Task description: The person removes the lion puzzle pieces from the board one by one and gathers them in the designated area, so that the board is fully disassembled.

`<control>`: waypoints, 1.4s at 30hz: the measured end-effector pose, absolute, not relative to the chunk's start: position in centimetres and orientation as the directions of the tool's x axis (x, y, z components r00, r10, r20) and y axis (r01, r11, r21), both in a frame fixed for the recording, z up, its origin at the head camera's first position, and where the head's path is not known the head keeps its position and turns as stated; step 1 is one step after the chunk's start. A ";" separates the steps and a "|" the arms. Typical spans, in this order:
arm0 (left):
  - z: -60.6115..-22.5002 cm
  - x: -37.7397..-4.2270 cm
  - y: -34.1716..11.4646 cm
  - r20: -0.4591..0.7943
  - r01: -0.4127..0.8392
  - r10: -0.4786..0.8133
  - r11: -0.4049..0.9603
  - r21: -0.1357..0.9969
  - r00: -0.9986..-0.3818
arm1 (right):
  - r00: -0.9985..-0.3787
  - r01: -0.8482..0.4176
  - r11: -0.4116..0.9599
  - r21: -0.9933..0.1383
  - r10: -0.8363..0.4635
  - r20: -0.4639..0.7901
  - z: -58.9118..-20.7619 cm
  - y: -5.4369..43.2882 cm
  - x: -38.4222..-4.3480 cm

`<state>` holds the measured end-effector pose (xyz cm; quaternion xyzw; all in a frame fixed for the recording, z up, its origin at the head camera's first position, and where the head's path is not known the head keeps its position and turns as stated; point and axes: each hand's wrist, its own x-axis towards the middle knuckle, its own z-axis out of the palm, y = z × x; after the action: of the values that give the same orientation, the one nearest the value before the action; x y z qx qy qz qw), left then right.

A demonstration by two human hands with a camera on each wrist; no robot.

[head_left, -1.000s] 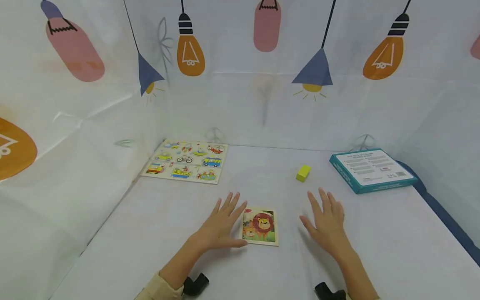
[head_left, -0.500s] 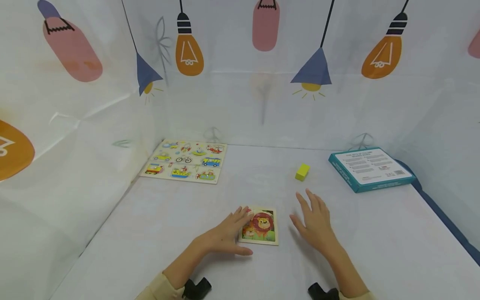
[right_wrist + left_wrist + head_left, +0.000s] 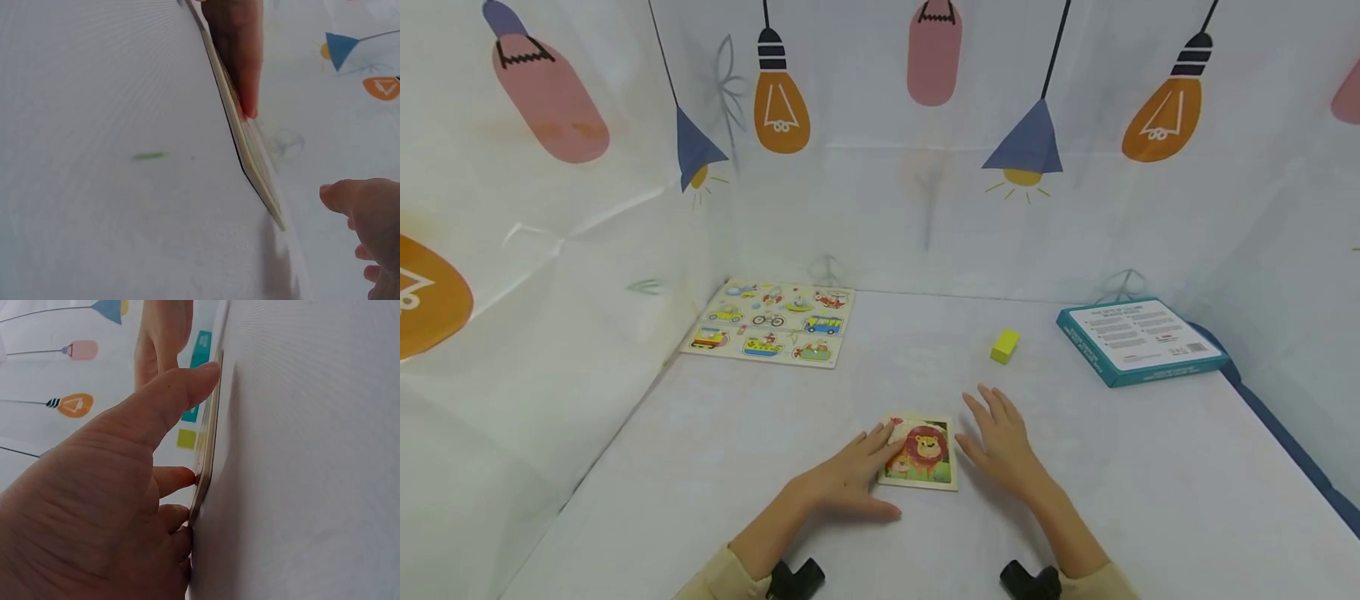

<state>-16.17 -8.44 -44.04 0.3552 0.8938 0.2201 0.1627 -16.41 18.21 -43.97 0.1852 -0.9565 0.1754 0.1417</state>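
Note:
A small square wooden picture puzzle (image 3: 927,450) showing a lion lies flat on the white table. My left hand (image 3: 842,479) is at its left side, its fingertips on the picture's left part and the thumb held apart toward the front. In the left wrist view the fingers (image 3: 175,481) meet the puzzle's edge (image 3: 209,437), which is seen side-on. My right hand (image 3: 1003,450) hovers just right of the puzzle, fingers spread, holding nothing. The right wrist view shows a gap between its thumb (image 3: 340,195) and the puzzle (image 3: 250,153).
A yellow block (image 3: 1004,346) lies beyond my right hand. At the back left is a vehicle puzzle board (image 3: 772,323); at the back right, a teal box (image 3: 1142,340) with a white label. A white printed sheet (image 3: 880,208) hangs behind the table.
My right hand has moved left, close to the puzzle's right side. The left hand has lowered from beside the puzzle onto its left part. The puzzle has stayed in place.

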 end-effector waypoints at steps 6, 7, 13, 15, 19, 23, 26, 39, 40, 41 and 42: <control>-44.5 -16.3 -8.7 -0.086 0.627 0.738 0.623 0.468 -0.669 | -0.898 -0.429 0.847 -0.315 -0.360 0.255 -44.8 17.2 -17.0; -44.6 -16.4 -8.7 -0.078 0.637 0.743 0.617 0.462 -0.664 | -0.900 -0.430 0.838 -0.335 -0.367 0.237 -44.9 17.0 -17.1; -44.6 -16.4 -8.8 -0.072 0.641 0.747 0.612 0.463 -0.661 | -0.904 -0.428 0.798 -0.424 -0.391 0.174 -45.5 16.5 -17.0; -44.6 -16.4 -8.8 -0.083 0.631 0.743 0.617 0.471 -0.665 | -0.900 -0.434 0.800 -0.414 -0.399 0.174 -45.8 16.5 -17.0; -44.8 -16.3 -8.7 -0.096 0.623 0.739 0.623 0.473 -0.667 | -0.892 -0.452 0.801 -0.392 -0.408 0.195 -46.0 16.4 -16.7; -44.7 -16.2 -8.7 -0.098 0.620 0.737 0.625 0.474 -0.668 | -0.898 -0.440 0.808 -0.392 -0.389 0.208 -46.0 16.2 -16.5; -44.7 -16.2 -8.7 -0.093 0.618 0.734 0.626 0.476 -0.672 | -0.906 -0.422 0.817 -0.392 -0.365 0.214 -45.9 15.9 -16.4; -44.9 -16.3 -8.8 -0.066 0.632 0.751 0.596 0.495 -0.657 | -0.934 -0.353 0.820 -0.450 -0.279 0.224 -45.9 15.7 -17.5; -44.9 -16.3 -8.8 -0.066 0.633 0.752 0.596 0.494 -0.656 | -0.935 -0.349 0.819 -0.455 -0.274 0.225 -45.9 15.7 -17.5; -44.9 -16.3 -8.7 -0.067 0.634 0.751 0.598 0.491 -0.657 | -0.936 -0.347 0.815 -0.465 -0.270 0.225 -45.9 15.7 -17.5; -45.0 -16.4 -8.7 -0.069 0.634 0.750 0.601 0.486 -0.658 | -0.937 -0.344 0.812 -0.472 -0.266 0.224 -45.9 15.8 -17.6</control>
<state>-16.35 -8.75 -44.96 0.3914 0.8845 0.2156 0.1342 -17.57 15.76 -45.88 0.1608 -0.9489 0.2613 0.0740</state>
